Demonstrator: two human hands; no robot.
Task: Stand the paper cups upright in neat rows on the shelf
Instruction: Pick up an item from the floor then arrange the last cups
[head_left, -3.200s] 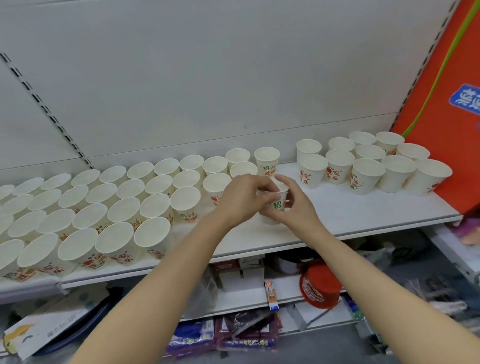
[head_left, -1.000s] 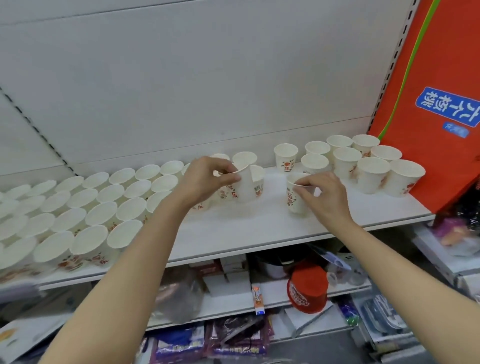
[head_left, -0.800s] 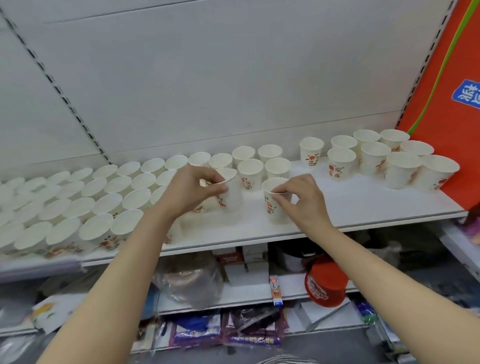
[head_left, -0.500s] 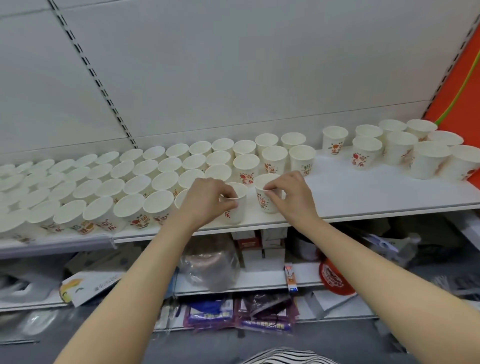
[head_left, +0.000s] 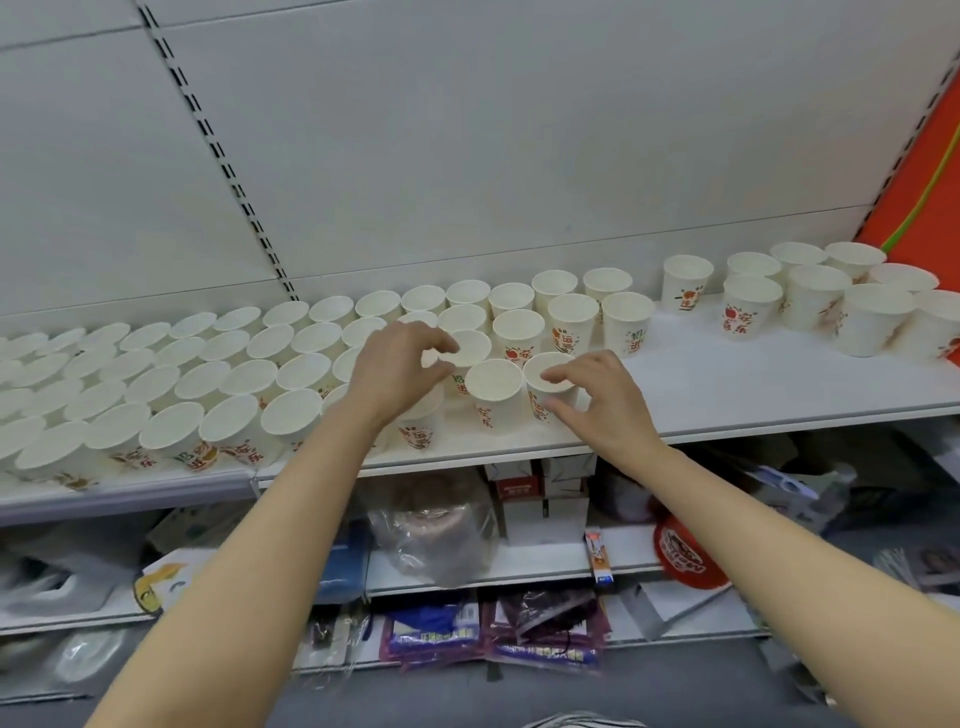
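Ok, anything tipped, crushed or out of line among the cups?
None tipped or crushed. The white printed paper cups at the far right stand in a loose cluster, separated by bare white shelf from the neat rows.

Paper cups (head_left: 627, 323) print: 招, 进, 安, 乐, 运.

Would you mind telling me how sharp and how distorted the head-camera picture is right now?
Head view: wide-angle bend curves the shelf edge; the far-left cups smear into blur; the cups between the left hand and right hand stay sharp; lighting is flat, without glare.
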